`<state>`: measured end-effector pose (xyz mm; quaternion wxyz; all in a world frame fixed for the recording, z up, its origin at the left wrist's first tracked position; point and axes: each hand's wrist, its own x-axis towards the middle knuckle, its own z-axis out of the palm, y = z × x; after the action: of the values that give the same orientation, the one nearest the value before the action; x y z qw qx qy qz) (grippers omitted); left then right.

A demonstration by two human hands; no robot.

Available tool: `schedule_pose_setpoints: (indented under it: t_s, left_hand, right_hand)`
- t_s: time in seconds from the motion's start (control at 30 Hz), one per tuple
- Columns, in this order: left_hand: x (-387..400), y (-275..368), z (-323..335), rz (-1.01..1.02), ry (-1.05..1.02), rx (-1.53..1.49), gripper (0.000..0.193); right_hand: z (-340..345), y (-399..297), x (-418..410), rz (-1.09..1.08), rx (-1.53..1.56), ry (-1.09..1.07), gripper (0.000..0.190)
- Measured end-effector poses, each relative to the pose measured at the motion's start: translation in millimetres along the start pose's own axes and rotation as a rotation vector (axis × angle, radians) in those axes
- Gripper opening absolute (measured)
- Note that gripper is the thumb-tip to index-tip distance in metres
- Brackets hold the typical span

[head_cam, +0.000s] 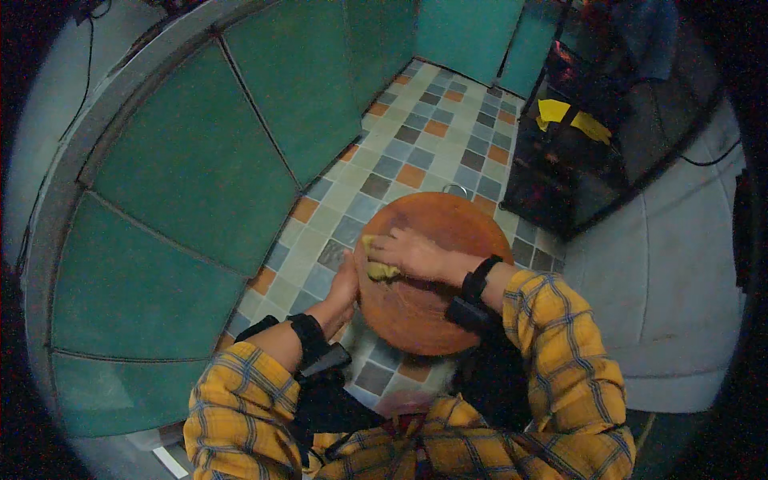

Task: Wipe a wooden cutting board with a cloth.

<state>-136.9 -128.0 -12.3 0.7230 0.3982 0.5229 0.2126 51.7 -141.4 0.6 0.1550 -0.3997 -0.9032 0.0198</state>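
Note:
A round reddish-brown board, apparently a wooden chopping board, is held before me above the tiled floor. A metal ring shows just past its far rim. My left hand grips the board's left edge, with its fingers partly hidden behind the rim. On the board's face, left of the middle, my right hand presses down a crumpled yellow-green cloth or sponge. Faint scratches and a darker patch mark the wood near that hand. Both wrists wear black straps.
Green cabinet doors line the left side, below a pale countertop edge. The floor has multicoloured square tiles. At right stand a dark recess or glossy panel with a yellow item and a pale grey panel.

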Motion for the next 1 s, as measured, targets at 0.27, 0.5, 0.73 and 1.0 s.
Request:
schedule_pose_setpoints:
  t_s: [0.27,0.5,0.73,1.0]
  left_hand:
    - [3.3,-9.5,-14.9,0.017,-0.019,0.074,0.069]
    - [1.7,-3.7,-1.2,0.065,-0.102,0.03,0.06]
    - [3.7,-8.3,-1.7,0.133,-0.135,0.031,0.061]
    - [1.4,-7.5,-1.6,0.079,-0.06,0.083,0.063]
  right_hand:
    - [-4.9,46.1,2.5,0.259,-0.105,0.123,0.032]
    - [-28.8,91.0,-78.5,0.663,-0.177,0.127,0.036]
    - [-46.0,71.1,-144.7,0.737,-0.179,0.065,0.045]
    - [-68.9,47.3,-205.0,0.863,0.142,-0.057,0.045]
